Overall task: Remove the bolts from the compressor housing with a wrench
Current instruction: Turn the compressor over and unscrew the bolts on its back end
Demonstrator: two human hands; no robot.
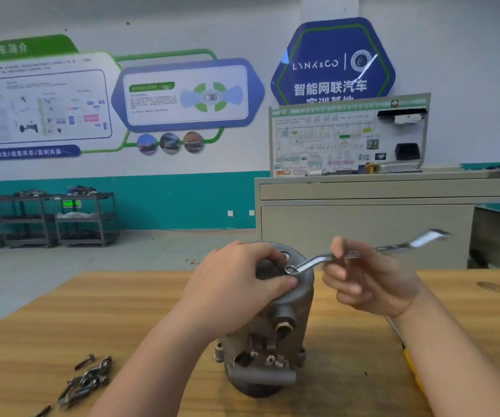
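The compressor housing (276,320) is stood on end near the middle of a wooden workbench (140,311) and is steadied from above by the left hand (236,284), whose fingers are curled over the domed top with the thumb pressed against the near side. The shank of an offset ring wrench (363,251) is pinched between the thumb and fingers of the right hand (369,281); the remaining fingers are loosely curled beneath it. The ring end of the wrench is seated over a bolt (290,269) on the top face of the housing, while the free end is raised to the right. A grey cast body, a brass-coloured port and small brackets are shown on the near side of the housing. Loose bolts and metal fittings (87,377) are laid on the bench at lower left. Behind, a grey cabinet (363,215), dark shelving (47,218) and wall posters (116,97) are seen.
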